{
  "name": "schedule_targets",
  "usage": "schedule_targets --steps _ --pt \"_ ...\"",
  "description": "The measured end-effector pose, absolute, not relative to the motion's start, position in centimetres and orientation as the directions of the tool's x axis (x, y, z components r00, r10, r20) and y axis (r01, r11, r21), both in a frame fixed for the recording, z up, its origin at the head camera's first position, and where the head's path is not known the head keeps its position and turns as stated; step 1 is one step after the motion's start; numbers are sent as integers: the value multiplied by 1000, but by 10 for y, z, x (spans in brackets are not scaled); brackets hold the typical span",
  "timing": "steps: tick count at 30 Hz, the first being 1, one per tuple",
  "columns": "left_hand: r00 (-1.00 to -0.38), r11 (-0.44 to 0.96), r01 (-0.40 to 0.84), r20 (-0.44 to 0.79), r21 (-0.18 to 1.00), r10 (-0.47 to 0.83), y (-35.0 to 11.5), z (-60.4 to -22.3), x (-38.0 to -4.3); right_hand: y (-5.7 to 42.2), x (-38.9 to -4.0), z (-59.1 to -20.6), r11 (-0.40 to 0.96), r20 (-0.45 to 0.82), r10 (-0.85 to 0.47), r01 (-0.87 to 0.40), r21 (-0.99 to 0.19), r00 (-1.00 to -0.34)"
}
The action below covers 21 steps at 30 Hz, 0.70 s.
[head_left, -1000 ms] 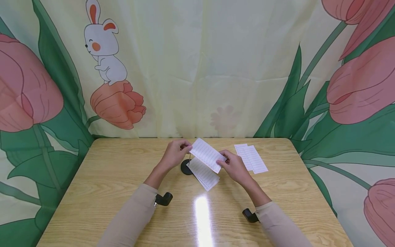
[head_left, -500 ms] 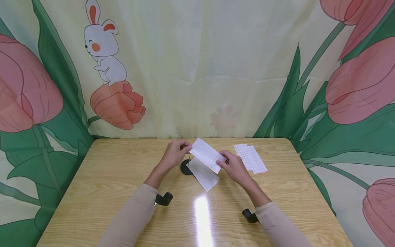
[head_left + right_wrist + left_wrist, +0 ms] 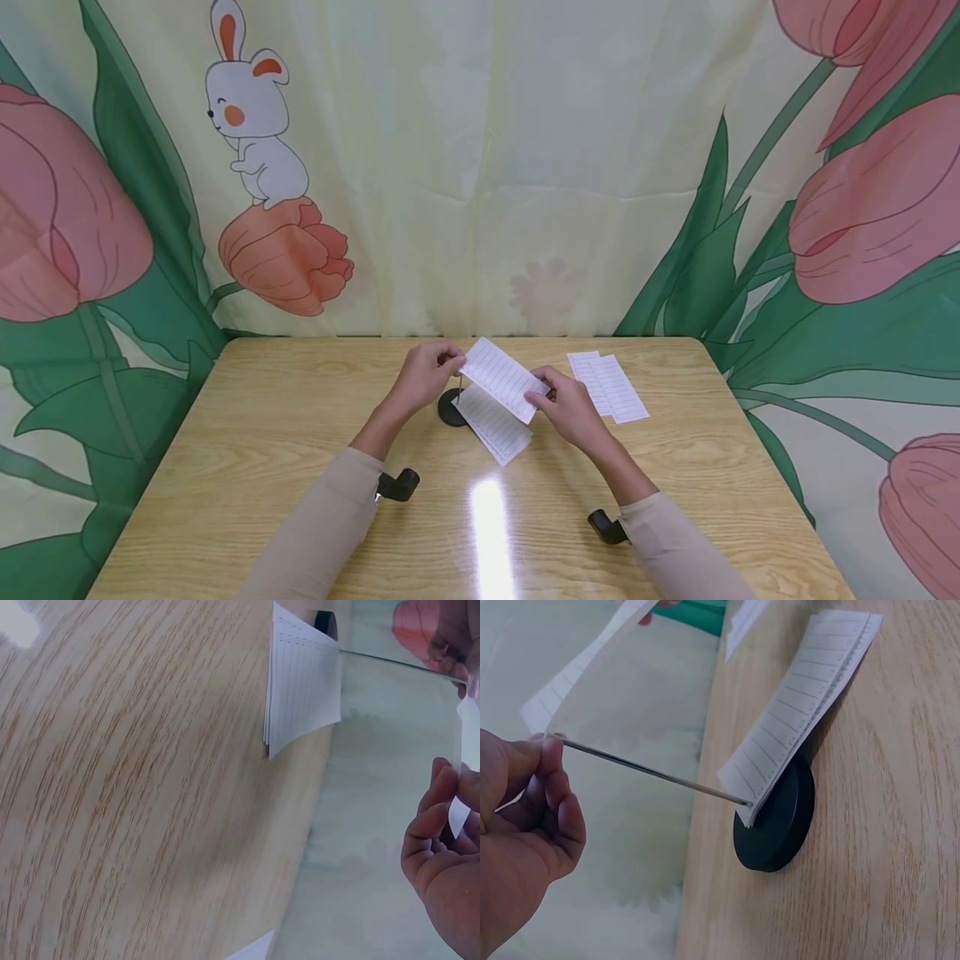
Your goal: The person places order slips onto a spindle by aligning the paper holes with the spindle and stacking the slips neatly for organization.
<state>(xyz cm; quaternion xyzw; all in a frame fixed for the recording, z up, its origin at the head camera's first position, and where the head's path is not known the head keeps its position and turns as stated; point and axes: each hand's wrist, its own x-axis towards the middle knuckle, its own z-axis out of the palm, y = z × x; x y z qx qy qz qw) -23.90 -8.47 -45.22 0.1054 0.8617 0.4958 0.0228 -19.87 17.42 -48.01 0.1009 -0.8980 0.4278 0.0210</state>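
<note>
A spindle with a round black base (image 3: 776, 832) and a thin metal spike (image 3: 652, 772) stands on the table. Several lined paper slips (image 3: 495, 423) are threaded low on the spike, close over the base. My left hand (image 3: 426, 377) pinches one corner of another lined slip (image 3: 504, 379) at the top of the spike. In the left wrist view, the spike's upper end meets that corner right at my fingertips, its tip hidden. The slip's other end is pinched between the thumb and fingers of my right hand (image 3: 572, 407), so it slants above the threaded ones.
Loose lined slips (image 3: 624, 389) lie overlapping on the wooden table (image 3: 300, 417), right of my right hand. A curtain (image 3: 435, 167) printed with tulips and a rabbit hangs behind the table's back edge. Each wrist carries a black camera mount (image 3: 399, 484).
</note>
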Motion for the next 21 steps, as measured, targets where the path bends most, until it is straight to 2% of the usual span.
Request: schedule_targets --steps 21 --pt "-975 471 149 49 869 218 -87 -466 -242 173 -196 -487 622 104 -158 -181 -761 -982"
